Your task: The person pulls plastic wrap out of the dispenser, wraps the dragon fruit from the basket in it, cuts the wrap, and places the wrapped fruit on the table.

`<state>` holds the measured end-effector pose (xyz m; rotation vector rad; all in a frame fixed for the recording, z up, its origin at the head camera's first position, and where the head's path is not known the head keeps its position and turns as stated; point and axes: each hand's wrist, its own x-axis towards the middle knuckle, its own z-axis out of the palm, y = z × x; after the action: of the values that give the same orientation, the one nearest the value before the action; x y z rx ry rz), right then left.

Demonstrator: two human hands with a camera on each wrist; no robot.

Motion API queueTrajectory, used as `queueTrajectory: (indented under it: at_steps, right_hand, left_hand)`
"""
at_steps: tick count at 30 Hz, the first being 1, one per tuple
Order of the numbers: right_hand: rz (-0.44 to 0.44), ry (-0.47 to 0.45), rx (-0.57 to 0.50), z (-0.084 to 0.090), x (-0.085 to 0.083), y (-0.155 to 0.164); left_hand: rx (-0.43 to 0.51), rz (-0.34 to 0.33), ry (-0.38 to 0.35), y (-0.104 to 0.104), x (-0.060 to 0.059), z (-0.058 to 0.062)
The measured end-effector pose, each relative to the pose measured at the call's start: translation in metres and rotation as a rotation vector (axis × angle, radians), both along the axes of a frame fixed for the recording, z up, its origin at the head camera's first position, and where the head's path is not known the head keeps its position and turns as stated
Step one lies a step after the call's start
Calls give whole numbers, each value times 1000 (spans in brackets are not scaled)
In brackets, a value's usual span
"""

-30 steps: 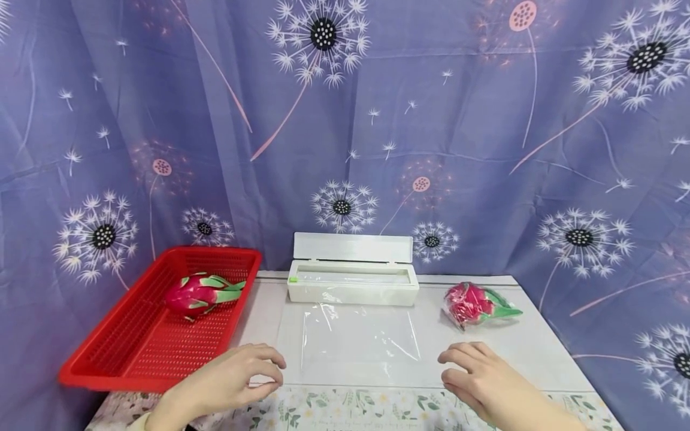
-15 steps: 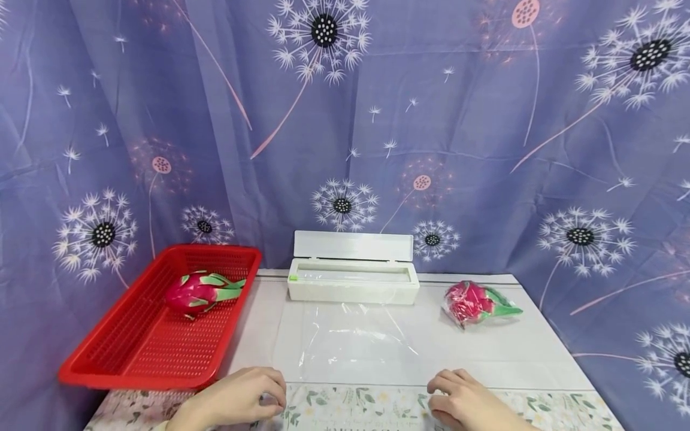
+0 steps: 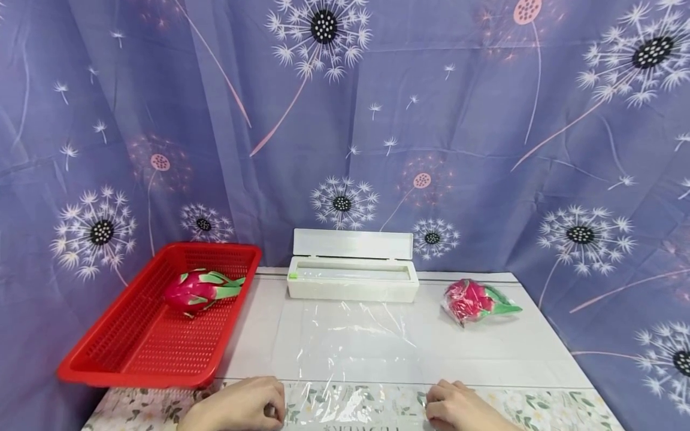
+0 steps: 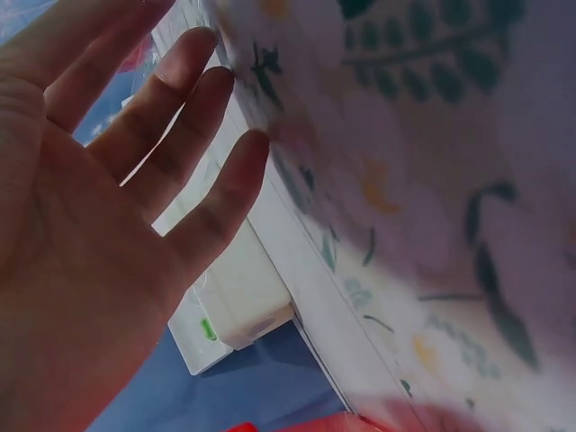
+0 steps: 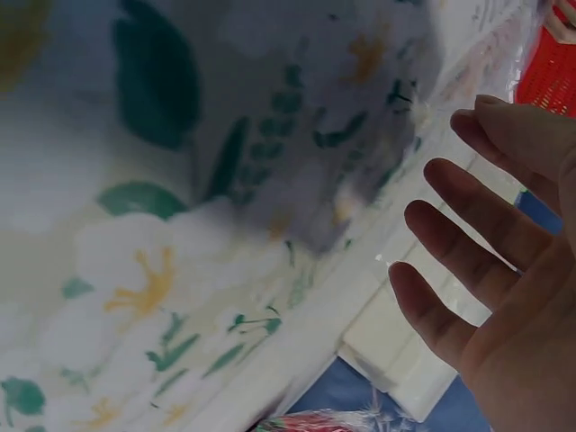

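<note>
Film sheet (image 3: 353, 353): clear plastic wrap lying flat on the table (image 3: 539, 353); it runs from the white dispenser box (image 3: 353, 281) at the far side toward the person, and its near edge reaches the floral strip at the table's front.
Long axis: the drawn length runs far-to-near; the near edge lies crosswise, left to right, between the two hands.
Left hand (image 3: 242, 410): at the near left corner of the film, fingers bent at the edge; the wrist view shows them fairly straight. Whether the grip pinches the film cannot be told.
Right hand (image 3: 458, 410): at the near right corner, set like the left; pinch or mere touch cannot be told.
Nearer hand: neither; each stands at its own corner, about equally far from the sheet's midline.
Unwrapped dragon fruit (image 3: 200, 290): in the red basket (image 3: 135, 353), left of the film.
Wrapped dragon fruit (image 3: 474, 302): on the table, right of the box.
</note>
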<state>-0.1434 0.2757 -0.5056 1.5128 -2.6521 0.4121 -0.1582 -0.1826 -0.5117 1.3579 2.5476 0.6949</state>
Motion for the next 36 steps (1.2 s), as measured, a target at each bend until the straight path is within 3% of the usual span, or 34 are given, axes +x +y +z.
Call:
queueTrajectory:
  at_steps: [7,11,18,22,28,31,36]
  right_hand:
    - [-14,-33,23,-8,0,5]
    - [-31,-34,31,-8,3,9]
    - [-29,114,12,-7,13,14]
    - [-51,139,4,-8,15,16]
    - [-142,44,27,-5,19,22]
    - [-197,7,-11,-2,18,24]
    - [-397,-145,-109,5,4,18]
  left_hand:
    - [8,-15,-6,-5,1,-5]
    - [0,15,-61,-8,2,-6]
    - [18,25,-75,-10,3,-2]
    - [27,47,-116,-10,3,-1]
    - [21,57,-135,-12,4,-3]
    - [7,81,-205,-14,5,-1]
    - [-60,157,-273,-17,3,6]
